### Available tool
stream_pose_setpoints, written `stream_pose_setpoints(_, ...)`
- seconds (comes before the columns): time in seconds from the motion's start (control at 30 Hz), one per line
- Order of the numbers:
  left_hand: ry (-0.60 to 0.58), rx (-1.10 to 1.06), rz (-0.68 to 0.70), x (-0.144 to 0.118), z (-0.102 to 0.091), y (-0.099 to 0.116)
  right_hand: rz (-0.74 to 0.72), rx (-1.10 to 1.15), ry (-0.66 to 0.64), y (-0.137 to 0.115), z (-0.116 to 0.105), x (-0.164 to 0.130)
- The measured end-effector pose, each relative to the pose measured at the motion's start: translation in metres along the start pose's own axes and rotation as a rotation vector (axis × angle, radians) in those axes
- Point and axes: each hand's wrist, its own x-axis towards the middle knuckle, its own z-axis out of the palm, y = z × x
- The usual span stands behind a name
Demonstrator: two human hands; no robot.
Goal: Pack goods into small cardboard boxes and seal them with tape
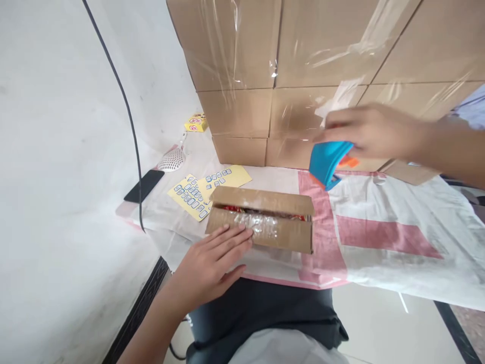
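A small cardboard box (282, 232) lies lengthwise before me on the cloth. Its two top flaps leave a narrow slit, and something red shows inside. Shiny clear tape covers part of the near flap. My left hand (222, 258) rests flat on the box's near left side, fingers stretched out. Up and to the right of the box, my right hand (373, 131) is closed around a blue and orange tape dispenser (328, 162), held above the cloth. Motion blurs this hand somewhat.
Large taped cartons (242, 114) form a wall at the back. Yellow sticker sheets (197, 197) lie behind the box's left end. Further left are a black phone (144, 185), a white perforated skimmer (172, 159) and a yellow packet (196, 123). A dark cable (129, 111) hangs by the wall.
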Motion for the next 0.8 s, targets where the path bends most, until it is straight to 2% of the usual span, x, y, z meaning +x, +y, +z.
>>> stream_pose_setpoints(0.03,0.009,0.045,0.009,0.000,0.005,-0.001,-0.089,-0.036,-0.023,0.008,0.013,-0.032)
stream_pose_setpoints(0.07,0.026,0.089,0.015,0.001,0.010,-0.003,-0.081,-0.045,0.048,0.014,0.031,-0.065)
stream_pose_setpoints(0.13,0.069,0.165,0.007,0.006,0.019,-0.005,0.154,-0.051,0.284,0.021,0.072,-0.127)
stream_pose_setpoints(0.2,0.097,0.210,-0.018,0.015,0.023,-0.006,0.272,-0.037,0.361,0.022,0.112,-0.175)
stream_pose_setpoints(0.27,0.108,0.226,-0.040,0.027,0.023,-0.008,0.410,0.023,0.433,0.020,0.138,-0.203)
stream_pose_setpoints(0.33,0.081,0.227,-0.077,0.042,0.022,-0.010,0.497,0.053,0.428,0.015,0.148,-0.214)
stream_pose_setpoints(0.47,0.002,0.214,-0.185,0.065,0.019,-0.018,0.547,0.103,0.236,0.005,0.143,-0.211)
stream_pose_setpoints(0.53,0.031,0.195,-0.189,0.069,0.018,-0.023,0.584,0.125,0.212,0.001,0.140,-0.209)
stream_pose_setpoints(0.6,0.129,0.190,-0.224,0.069,0.018,-0.026,0.614,0.117,0.220,-0.001,0.137,-0.208)
stream_pose_setpoints(0.67,0.200,0.204,-0.316,0.067,0.019,-0.028,0.598,0.101,0.201,-0.003,0.133,-0.205)
stream_pose_setpoints(0.7,0.195,0.214,-0.371,0.067,0.019,-0.027,0.572,0.094,0.194,-0.004,0.130,-0.202)
stream_pose_setpoints(0.8,0.074,0.181,-0.498,0.073,0.018,-0.026,0.472,0.059,0.203,-0.012,0.115,-0.184)
